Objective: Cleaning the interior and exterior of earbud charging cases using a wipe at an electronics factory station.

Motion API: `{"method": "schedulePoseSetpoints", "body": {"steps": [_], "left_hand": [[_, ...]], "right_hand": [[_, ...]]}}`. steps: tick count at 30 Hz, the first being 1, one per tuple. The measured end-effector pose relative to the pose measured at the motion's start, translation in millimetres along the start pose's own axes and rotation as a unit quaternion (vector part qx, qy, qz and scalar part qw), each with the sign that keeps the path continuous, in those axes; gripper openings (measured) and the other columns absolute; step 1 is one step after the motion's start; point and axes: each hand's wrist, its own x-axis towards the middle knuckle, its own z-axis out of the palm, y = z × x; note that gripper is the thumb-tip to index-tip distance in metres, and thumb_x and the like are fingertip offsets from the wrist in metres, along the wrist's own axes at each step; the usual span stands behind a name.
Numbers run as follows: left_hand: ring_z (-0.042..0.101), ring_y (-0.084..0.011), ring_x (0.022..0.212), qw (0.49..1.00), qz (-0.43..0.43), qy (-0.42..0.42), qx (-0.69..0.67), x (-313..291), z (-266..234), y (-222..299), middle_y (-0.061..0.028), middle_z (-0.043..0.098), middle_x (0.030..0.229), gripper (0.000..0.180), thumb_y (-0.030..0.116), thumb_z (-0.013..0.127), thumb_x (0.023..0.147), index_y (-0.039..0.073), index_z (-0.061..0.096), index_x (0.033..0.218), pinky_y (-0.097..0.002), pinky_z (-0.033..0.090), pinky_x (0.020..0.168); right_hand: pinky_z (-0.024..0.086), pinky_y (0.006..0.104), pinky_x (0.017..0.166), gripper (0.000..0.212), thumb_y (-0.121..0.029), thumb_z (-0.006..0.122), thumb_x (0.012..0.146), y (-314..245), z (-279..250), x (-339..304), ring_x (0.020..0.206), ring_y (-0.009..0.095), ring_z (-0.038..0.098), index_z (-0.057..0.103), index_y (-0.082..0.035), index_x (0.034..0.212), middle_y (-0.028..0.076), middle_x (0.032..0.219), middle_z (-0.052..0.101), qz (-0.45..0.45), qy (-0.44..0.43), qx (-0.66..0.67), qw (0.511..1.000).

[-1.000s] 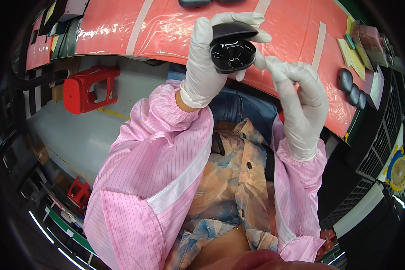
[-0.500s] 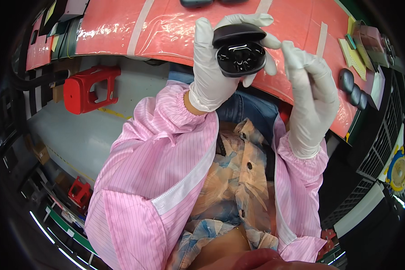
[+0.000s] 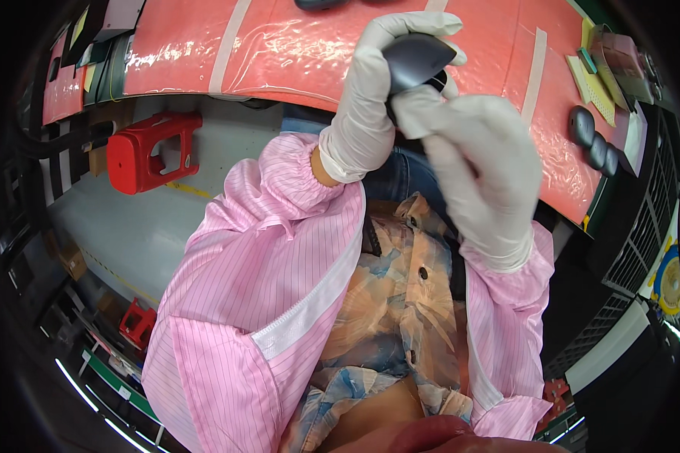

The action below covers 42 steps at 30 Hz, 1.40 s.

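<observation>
My left hand (image 3: 363, 113), in a white glove, holds a small dark earbud case (image 3: 417, 62) above the near edge of the red-covered table. Its fingers wrap round the far side of the case, whose smooth, shiny outer shell is tilted up into view. Against the near side of the case presses my right hand (image 3: 487, 162), also gloved in white and partly blurred. Its fingertips are pinched together, with a whitish, cloth-like patch at the tips that blends with the glove. Those fingers cover the lower part of the case, and its inside is hidden.
Several similar dark cases (image 3: 582, 127) lie in a row at the right of the red table mat (image 3: 295, 53); another dark case (image 3: 315, 3) shows at the far edge. Yellow pads (image 3: 593, 90) sit at the right. On the floor at left stands a red stool (image 3: 151, 153).
My right hand has moved left and onto the case. My left hand has turned the case, so its outer shell shows where its open, glossy black inside showed before.
</observation>
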Motion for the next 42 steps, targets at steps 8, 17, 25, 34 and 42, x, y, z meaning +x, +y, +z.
{"method": "schedulePoseSetpoints", "body": {"steps": [8,17,25,34,42], "left_hand": [[0.057,-0.0161,0.090,0.950,0.261,-0.071,0.154,21.6,-17.8,-7.0,-0.0118,0.057,0.109,0.076,0.064,0.034,0.094,-0.003,0.045,0.129,-0.0283,0.046,0.080],[0.061,-0.0172,0.071,0.966,-0.095,0.147,-0.189,11.1,9.4,17.4,-0.0090,0.062,0.091,0.069,0.059,0.022,0.099,0.004,0.060,0.112,-0.0268,0.049,0.063],[0.065,-0.0186,0.070,0.977,-0.081,0.071,-0.183,7.3,-2.6,19.3,-0.0130,0.067,0.090,0.077,0.064,0.020,0.097,0.000,0.057,0.120,-0.0238,0.045,0.050],[0.064,-0.0230,0.054,0.959,-0.082,-0.144,-0.232,7.0,-5.1,22.5,-0.0212,0.066,0.083,0.109,0.085,0.020,0.080,-0.011,0.048,0.122,-0.0222,0.039,0.034],[0.064,-0.0221,0.058,0.935,-0.093,-0.135,-0.314,7.2,-4.7,18.2,-0.0219,0.067,0.088,0.103,0.081,0.020,0.084,-0.010,0.049,0.121,-0.0233,0.043,0.039]], "right_hand": [[0.044,0.0252,0.065,0.014,-0.007,0.060,0.089,-8.7,-20.6,14.4,0.075,0.007,0.055,0.066,0.001,0.098,0.001,0.082,0.061,0.343,-0.189,0.430,0.813],[0.043,0.0345,0.059,0.030,-0.001,0.068,0.069,13.7,18.0,3.6,0.069,0.023,0.055,0.071,-0.015,0.095,0.001,0.074,0.056,-0.089,0.101,-0.188,0.973],[0.047,0.0271,0.070,0.018,0.009,0.064,0.081,30.4,13.0,-29.7,0.076,0.016,0.060,0.069,-0.001,0.096,0.009,0.085,0.064,0.146,0.134,0.077,0.977],[0.048,0.0260,0.072,0.023,0.008,0.064,0.083,52.8,22.9,-49.4,0.080,0.016,0.060,0.069,0.000,0.105,0.009,0.093,0.064,0.198,0.118,0.132,0.964],[0.047,0.0246,0.071,0.022,0.007,0.064,0.084,57.0,26.2,-48.6,0.076,0.015,0.057,0.068,0.000,0.104,0.009,0.091,0.063,0.160,0.108,0.086,0.977]]}}
